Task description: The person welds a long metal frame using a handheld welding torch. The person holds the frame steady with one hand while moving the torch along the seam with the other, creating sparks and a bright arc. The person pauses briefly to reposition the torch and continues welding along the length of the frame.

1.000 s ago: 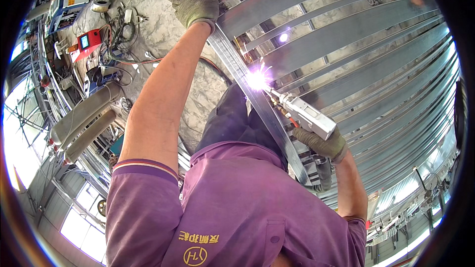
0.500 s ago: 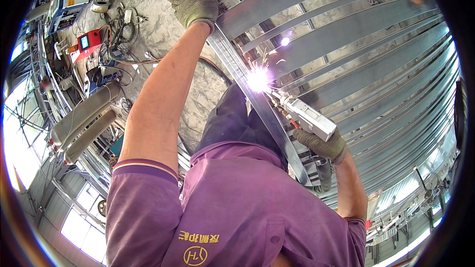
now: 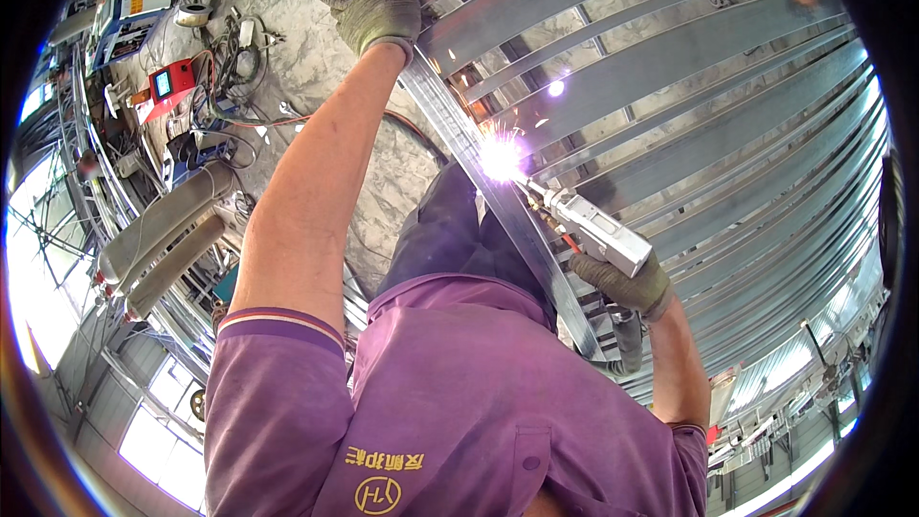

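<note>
Slats lie right of the rail, cylinders left.

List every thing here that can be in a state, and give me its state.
Welding torch: in use, with a bright arc and sparks at its tip
Right hand: gloved, grip closed on the torch
Left hand: gloved, resting on the metal rail
Metal rail: lying along the slat ends
Metal slats: laid side by side, gaps between some
Red box: screen lit

Gloved left hand sits on the metal rail, far side; gloved right hand, nearer, grips a boxy welding torch, bright arc blazing at the rail.
</note>
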A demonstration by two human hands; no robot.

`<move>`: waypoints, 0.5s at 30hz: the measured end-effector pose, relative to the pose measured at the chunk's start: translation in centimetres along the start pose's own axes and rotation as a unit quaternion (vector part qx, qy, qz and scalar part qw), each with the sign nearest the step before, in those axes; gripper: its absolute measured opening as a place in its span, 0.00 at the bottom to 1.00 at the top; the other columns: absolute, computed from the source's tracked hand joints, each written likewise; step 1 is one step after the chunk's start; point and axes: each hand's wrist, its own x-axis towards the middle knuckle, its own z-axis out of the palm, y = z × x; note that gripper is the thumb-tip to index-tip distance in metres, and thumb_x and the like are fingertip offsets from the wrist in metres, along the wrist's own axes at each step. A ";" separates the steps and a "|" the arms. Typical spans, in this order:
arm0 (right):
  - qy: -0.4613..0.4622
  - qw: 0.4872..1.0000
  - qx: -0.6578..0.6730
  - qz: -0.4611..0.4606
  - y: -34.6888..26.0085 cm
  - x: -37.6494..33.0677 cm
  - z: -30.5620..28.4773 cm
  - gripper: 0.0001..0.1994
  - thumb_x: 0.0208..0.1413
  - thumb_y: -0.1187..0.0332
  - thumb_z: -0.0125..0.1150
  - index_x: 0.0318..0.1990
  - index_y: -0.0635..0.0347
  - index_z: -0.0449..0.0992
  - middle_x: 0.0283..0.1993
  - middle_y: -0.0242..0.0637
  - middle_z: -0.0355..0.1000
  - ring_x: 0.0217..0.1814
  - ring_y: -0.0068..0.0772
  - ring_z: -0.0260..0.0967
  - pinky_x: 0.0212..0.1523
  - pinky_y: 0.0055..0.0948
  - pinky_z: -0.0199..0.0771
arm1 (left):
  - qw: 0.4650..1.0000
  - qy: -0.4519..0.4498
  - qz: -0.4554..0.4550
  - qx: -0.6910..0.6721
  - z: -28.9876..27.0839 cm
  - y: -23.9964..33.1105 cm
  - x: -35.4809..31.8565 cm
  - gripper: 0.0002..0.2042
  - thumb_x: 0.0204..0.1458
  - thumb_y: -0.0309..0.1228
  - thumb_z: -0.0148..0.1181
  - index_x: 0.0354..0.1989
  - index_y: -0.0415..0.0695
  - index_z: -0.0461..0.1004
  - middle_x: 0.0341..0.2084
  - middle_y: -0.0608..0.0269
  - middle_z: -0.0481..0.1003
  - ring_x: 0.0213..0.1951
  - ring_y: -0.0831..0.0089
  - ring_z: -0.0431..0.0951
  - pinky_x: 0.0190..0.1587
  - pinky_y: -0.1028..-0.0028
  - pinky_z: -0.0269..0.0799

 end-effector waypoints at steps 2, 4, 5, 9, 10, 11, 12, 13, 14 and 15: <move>-0.002 1.000 -0.004 -0.006 0.1 -0.1 0.0 0.27 0.62 0.65 0.82 0.67 0.62 0.82 0.57 0.37 0.86 0.57 0.23 0.81 0.58 0.30 0.83 | 1.000 0.001 -0.001 -0.002 0.0 0.0 0.1 0.52 0.65 0.60 0.60 0.82 0.30 0.48 0.79 0.18 0.50 0.76 0.29 0.64 0.77 0.48 0.66; -0.004 1.000 -0.011 -0.009 0.2 -0.1 0.0 0.27 0.62 0.66 0.82 0.67 0.62 0.82 0.57 0.37 0.86 0.57 0.23 0.81 0.58 0.30 0.83 | 1.000 0.000 0.001 -0.008 0.0 0.0 0.2 0.52 0.65 0.60 0.60 0.82 0.30 0.48 0.79 0.18 0.50 0.76 0.30 0.64 0.77 0.48 0.66; -0.001 1.000 0.003 -0.011 0.3 -0.1 0.1 0.26 0.62 0.66 0.82 0.66 0.62 0.82 0.57 0.37 0.86 0.57 0.23 0.81 0.58 0.30 0.83 | 1.000 0.002 0.003 -0.004 0.1 0.0 0.2 0.52 0.64 0.60 0.60 0.82 0.30 0.48 0.79 0.18 0.50 0.76 0.30 0.64 0.76 0.48 0.66; 0.005 1.000 -0.018 -0.011 0.1 -0.3 0.3 0.26 0.63 0.65 0.81 0.65 0.63 0.82 0.55 0.38 0.86 0.55 0.23 0.81 0.56 0.30 0.82 | 1.000 0.004 0.000 -0.002 0.3 0.0 0.3 0.52 0.64 0.61 0.60 0.82 0.31 0.48 0.79 0.18 0.49 0.76 0.30 0.64 0.77 0.48 0.65; 0.005 0.999 -0.041 -0.010 0.0 -0.4 0.2 0.25 0.63 0.65 0.81 0.65 0.63 0.82 0.55 0.39 0.87 0.54 0.24 0.81 0.56 0.30 0.82 | 1.000 0.003 -0.001 -0.004 0.3 0.0 0.3 0.52 0.64 0.61 0.60 0.82 0.31 0.48 0.79 0.18 0.49 0.76 0.29 0.63 0.77 0.49 0.65; 0.007 0.999 -0.033 -0.011 0.1 -0.5 0.2 0.25 0.63 0.64 0.81 0.65 0.63 0.83 0.54 0.39 0.87 0.53 0.24 0.81 0.55 0.30 0.82 | 1.000 0.000 -0.002 -0.005 0.3 0.0 0.3 0.52 0.64 0.61 0.60 0.82 0.31 0.48 0.79 0.18 0.49 0.76 0.29 0.63 0.77 0.49 0.64; 0.008 1.000 -0.027 -0.013 0.1 -0.7 0.3 0.25 0.63 0.64 0.81 0.64 0.63 0.83 0.53 0.39 0.87 0.52 0.24 0.82 0.54 0.30 0.82 | 1.000 -0.001 -0.003 -0.007 0.3 0.1 0.3 0.52 0.64 0.61 0.60 0.82 0.31 0.48 0.80 0.18 0.49 0.77 0.29 0.63 0.77 0.48 0.64; 0.010 1.000 -0.020 -0.014 0.3 -0.8 0.3 0.24 0.63 0.63 0.81 0.63 0.63 0.83 0.52 0.39 0.87 0.51 0.25 0.82 0.53 0.30 0.83 | 1.000 -0.003 -0.004 -0.009 0.3 0.2 0.3 0.52 0.64 0.61 0.59 0.83 0.32 0.48 0.80 0.19 0.49 0.77 0.29 0.62 0.78 0.48 0.63; 0.012 1.000 -0.017 0.010 0.6 -1.0 0.3 0.24 0.63 0.63 0.81 0.63 0.63 0.84 0.51 0.38 0.87 0.50 0.24 0.82 0.52 0.30 0.83 | 1.000 0.000 -0.003 -0.008 0.6 0.0 0.4 0.52 0.64 0.61 0.60 0.83 0.32 0.48 0.80 0.19 0.49 0.77 0.29 0.62 0.78 0.49 0.63; 0.013 0.999 -0.014 0.033 0.5 -0.9 0.5 0.23 0.63 0.64 0.81 0.62 0.62 0.84 0.50 0.38 0.87 0.49 0.24 0.82 0.51 0.30 0.83 | 1.000 0.005 -0.003 -0.006 0.8 -0.2 0.6 0.52 0.64 0.61 0.60 0.83 0.32 0.48 0.80 0.19 0.48 0.77 0.29 0.61 0.78 0.49 0.63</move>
